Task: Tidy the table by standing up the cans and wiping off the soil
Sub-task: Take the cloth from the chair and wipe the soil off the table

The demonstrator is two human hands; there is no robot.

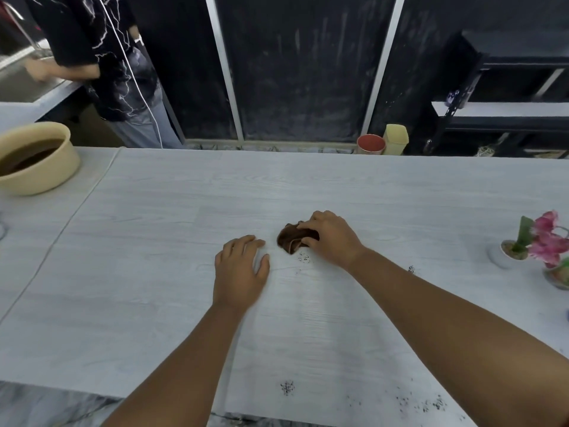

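My right hand point(331, 237) presses down on a crumpled brown cloth point(291, 238) in the middle of the pale wood-grain table point(154, 257). My left hand point(241, 268) lies flat on the table just left of the cloth, fingers slightly apart, holding nothing. A small scatter of dark soil point(304, 258) sits right below the cloth. More soil specks point(288, 388) lie near the front edge, and another patch of soil point(431, 403) at the front right. No cans are in view.
A beige bowl point(37, 158) with brown contents stands at the far left. Small pots with pink flowers point(545, 241) stand at the right edge. A person point(104, 66) stands beyond the table's far left. A red cup point(371, 144) and a yellow container point(396, 138) sit behind the far edge.
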